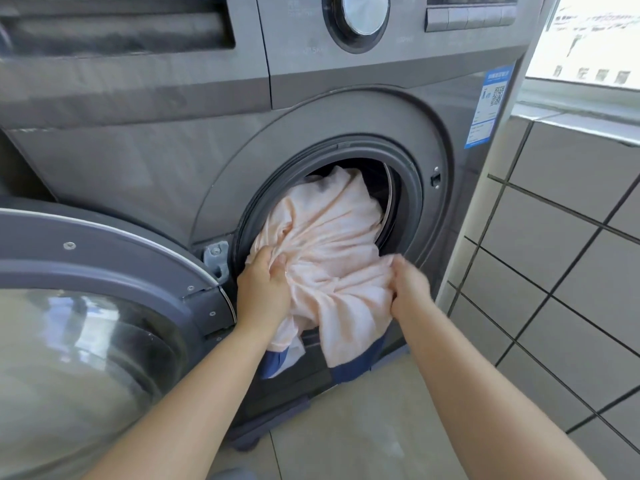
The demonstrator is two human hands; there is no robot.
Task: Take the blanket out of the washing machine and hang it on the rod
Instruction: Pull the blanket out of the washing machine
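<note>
Head view: both hands grip blanket (332, 237); it trails downward from drum.

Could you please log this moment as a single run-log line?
stage: pulling out | blanket: partly in drum | left hand: grips blanket | right hand: grips blanket | door: open | rod: unseen

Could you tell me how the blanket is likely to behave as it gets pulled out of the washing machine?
The blanket will probably be floppy: it bunches into folds where the left hand and right hand grip it, and its lower edge hangs limp. Part is still inside the drum, so it may drag on the opening's rim. Whether it is wet and heavy cannot be seen.
</note>
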